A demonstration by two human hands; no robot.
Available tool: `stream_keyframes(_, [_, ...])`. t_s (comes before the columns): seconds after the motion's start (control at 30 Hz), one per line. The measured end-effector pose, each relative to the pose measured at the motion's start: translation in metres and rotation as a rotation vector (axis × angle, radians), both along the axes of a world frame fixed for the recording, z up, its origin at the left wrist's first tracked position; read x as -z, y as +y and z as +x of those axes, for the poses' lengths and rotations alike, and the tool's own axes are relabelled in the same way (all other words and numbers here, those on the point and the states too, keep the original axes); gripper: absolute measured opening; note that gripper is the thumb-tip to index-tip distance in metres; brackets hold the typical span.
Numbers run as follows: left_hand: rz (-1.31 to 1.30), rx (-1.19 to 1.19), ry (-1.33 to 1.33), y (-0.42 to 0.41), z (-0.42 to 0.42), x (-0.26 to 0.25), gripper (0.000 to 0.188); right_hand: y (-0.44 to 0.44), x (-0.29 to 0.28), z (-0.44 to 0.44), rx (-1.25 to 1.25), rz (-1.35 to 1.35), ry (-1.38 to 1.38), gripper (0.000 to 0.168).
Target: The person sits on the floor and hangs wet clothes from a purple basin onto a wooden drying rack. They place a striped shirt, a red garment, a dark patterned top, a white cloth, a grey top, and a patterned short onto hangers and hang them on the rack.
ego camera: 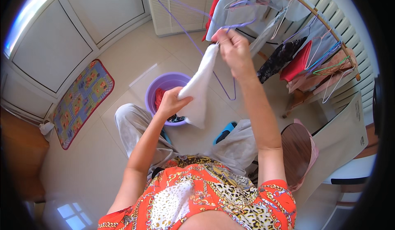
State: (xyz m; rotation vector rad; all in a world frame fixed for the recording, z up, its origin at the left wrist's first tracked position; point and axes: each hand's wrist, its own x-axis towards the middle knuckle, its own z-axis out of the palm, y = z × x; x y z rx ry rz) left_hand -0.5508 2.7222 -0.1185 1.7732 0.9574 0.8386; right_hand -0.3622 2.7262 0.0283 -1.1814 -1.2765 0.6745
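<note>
A white cloth (202, 75) stretches at a slant between my two hands. Around its lower left edge, my left hand (172, 102) is closed, while a loose corner dangles below. Higher up, my right hand (236, 52) grips a purple clothes hanger (188, 34) near its hook and appears to pinch the cloth's upper end too. The hanger's frame spreads behind the cloth, tilted. Under my left hand a purple plastic tub (148, 96) stands on the floor, holding red fabric (159, 96) and a dark patterned fabric (176, 118). My hand and the cloth hide part of the tub.
At the right, clothes and hangers hang from a wooden rail (308, 8) beside a white radiator (345, 23). A round dark wood seat (294, 149) is near my right elbow. A patterned mat (86, 103) lies by the white panelled doors (49, 45). One blue slipper (224, 133) shows.
</note>
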Motion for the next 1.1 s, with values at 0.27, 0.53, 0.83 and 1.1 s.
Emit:
stream_keyframes(0.27, [0.299, -0.238, -0.113, -0.065, 0.032, -0.005, 0.034, 0.013, -0.029, 0.028, -0.052, -0.006, -0.116, 0.026])
stream_keyframes(0.53, [0.259, 0.305, -0.355, -0.054, 0.016, -0.029, 0.008, -0.013, -0.066, 0.045, -0.196, -0.025, 0.091, 0.025])
stream_keyframes(0.83, [-0.071, 0.647, -0.37, 0.059, 0.079, -0.038, 0.069, -0.01, -0.091, 0.051, -0.196, -0.097, 0.081, 0.022])
stream_keyframes(1.1, [-0.177, 0.515, -0.079, 0.046, 0.045, -0.031, 0.043, -0.028, -0.039, 0.087, 0.032, -0.105, -0.342, 0.025])
